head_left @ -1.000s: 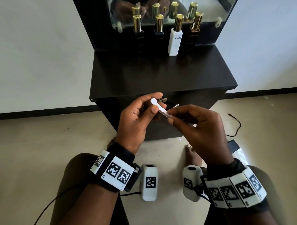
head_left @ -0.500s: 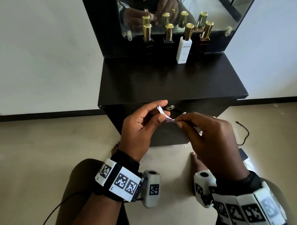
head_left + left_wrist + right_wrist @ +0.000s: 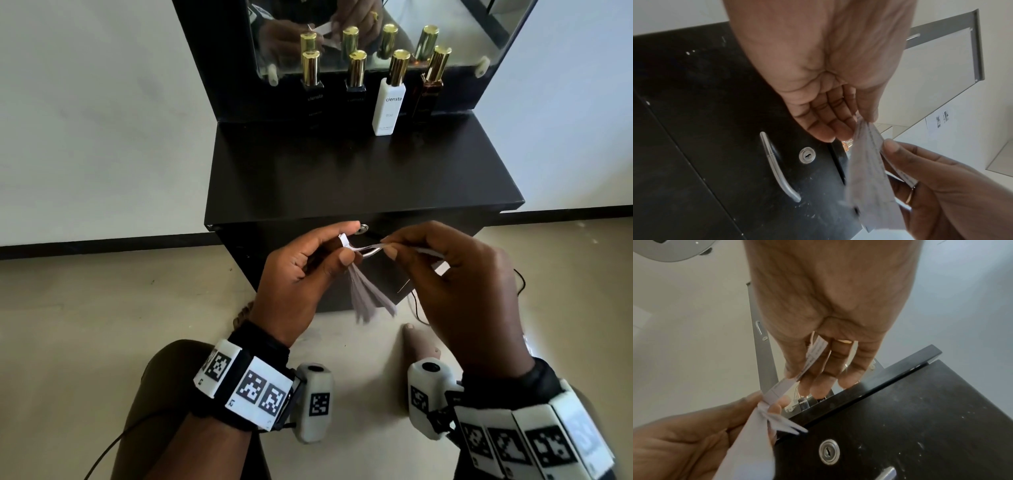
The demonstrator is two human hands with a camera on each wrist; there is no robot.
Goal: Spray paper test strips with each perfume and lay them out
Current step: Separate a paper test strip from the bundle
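Head view, left hand pinching fanned paper strips, right hand pinching one strip, before cabinet edge

A small bunch of white paper test strips is held in the air before the cabinet, fanned out and hanging downward, while one strip is drawn sideways from its top. Four gold-capped perfume bottles are stood upright in a row at the back of the black top: three dark, one white.

Both hands are raised close together, the left hand pinching between thumb and forefinger, the right hand pinching likewise, wrists banded with marker cuffs.
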